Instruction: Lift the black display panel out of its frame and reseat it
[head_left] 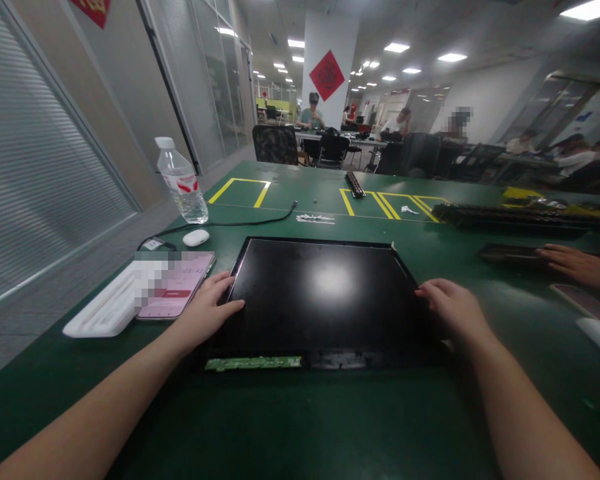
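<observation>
A black LCD screen panel lies face up on the green table in front of me. A narrow green circuit board runs along the left part of its near edge. My left hand grips the panel's left edge, thumb on the front and fingers over the side. At the right edge, my right hand pinches the frame between thumb and curled fingers; the fingertips are partly hidden. A small pale tab sticks up at the far right corner.
Left of the panel are a phone, a white case, white earbud case, black cable and water bottle. Dark strips lie at the far right. Another person's hand rests at right.
</observation>
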`<action>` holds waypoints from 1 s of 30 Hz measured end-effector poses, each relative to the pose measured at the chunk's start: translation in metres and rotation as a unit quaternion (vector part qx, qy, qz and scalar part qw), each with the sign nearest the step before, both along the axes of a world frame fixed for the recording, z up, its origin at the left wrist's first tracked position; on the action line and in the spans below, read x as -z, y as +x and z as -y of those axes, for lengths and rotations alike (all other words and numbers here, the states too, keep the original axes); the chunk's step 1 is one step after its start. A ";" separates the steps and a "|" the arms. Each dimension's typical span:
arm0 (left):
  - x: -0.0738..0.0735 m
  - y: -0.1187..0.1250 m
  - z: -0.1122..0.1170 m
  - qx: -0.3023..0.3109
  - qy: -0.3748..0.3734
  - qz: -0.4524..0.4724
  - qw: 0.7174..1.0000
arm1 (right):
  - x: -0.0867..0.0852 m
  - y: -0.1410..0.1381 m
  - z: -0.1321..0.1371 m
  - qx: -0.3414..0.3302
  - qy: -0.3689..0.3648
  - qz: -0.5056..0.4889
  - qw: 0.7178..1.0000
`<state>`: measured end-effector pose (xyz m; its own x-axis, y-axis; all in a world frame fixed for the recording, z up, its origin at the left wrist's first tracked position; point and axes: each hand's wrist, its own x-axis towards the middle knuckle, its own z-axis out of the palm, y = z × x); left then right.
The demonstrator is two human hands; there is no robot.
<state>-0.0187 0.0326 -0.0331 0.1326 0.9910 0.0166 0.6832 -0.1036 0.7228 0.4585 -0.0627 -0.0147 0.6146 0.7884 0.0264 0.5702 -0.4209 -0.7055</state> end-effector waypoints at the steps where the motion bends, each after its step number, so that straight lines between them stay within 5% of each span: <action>1: 0.000 0.000 0.000 0.000 0.001 -0.002 1.000 | 0.000 0.000 0.000 0.000 0.000 -0.001 1.000; 13: -0.002 0.001 -0.002 0.027 -0.012 -0.048 0.998 | -0.003 -0.002 0.000 -0.002 0.002 0.003 1.000; 30: -0.035 -0.025 0.017 0.254 0.003 -0.103 0.962 | -0.009 -0.009 0.000 0.021 0.002 -0.003 1.000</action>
